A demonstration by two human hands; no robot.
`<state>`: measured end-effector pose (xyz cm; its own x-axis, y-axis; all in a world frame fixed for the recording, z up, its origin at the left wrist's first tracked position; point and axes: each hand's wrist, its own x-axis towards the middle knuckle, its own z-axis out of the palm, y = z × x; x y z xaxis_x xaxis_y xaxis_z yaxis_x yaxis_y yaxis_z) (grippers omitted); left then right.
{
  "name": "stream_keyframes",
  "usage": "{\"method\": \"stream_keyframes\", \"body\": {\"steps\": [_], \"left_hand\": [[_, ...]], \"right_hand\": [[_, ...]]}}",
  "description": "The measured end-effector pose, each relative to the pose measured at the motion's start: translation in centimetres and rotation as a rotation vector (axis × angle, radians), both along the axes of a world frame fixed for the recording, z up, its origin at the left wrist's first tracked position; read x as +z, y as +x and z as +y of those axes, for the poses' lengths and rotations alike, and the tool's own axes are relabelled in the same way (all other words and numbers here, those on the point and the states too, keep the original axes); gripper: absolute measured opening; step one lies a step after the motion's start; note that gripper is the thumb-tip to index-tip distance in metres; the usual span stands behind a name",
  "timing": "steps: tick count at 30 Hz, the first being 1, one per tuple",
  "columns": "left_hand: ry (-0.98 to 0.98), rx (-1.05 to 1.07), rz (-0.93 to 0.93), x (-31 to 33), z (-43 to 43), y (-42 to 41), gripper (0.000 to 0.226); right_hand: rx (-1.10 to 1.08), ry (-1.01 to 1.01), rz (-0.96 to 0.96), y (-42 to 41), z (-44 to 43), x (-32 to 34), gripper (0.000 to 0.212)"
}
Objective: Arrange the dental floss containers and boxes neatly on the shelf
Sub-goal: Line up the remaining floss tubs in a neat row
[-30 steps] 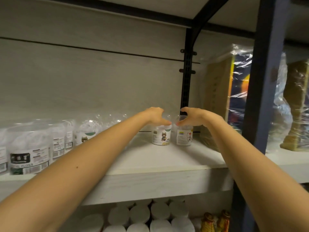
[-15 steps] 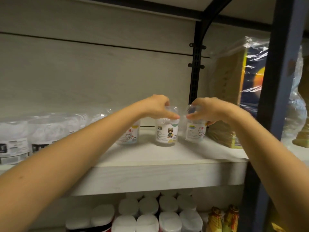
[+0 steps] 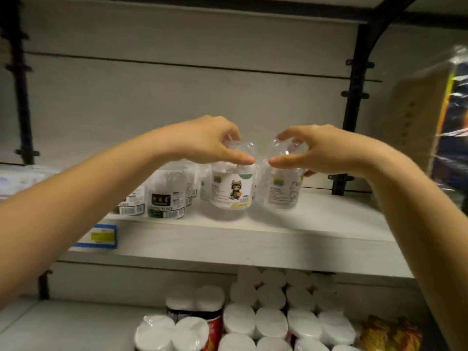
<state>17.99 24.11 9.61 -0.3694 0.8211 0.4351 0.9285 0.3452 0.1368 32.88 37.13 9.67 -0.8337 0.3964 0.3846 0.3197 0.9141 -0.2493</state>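
Left hand clamped on domed lid of cat-label floss container, right hand clamped on adjacent container, both upright mid-shelf, dark-label floss tubs immediately left.

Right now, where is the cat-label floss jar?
Head view, mid-shelf: the left hand grips the cat-label floss jar, between a black-labelled jar on its left and the cartoon-label jar under the right hand.
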Motion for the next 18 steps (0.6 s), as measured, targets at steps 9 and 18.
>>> {"method": "stream_keyframes", "body": {"steps": [9,18], "left_hand": [[-0.103,0.049,0.052,-2.0,-1.7,-1.9,0.063],[-0.168,-0.028,0.036,-1.2,-3.4,-1.7,0.062]], "right_hand": [[-0.017,0.088,-0.098,-2.8,-1.9,-2.3,0.064],[0.091,0.015,-0.149,-1.9,-1.4,-2.1,0.06]]}}
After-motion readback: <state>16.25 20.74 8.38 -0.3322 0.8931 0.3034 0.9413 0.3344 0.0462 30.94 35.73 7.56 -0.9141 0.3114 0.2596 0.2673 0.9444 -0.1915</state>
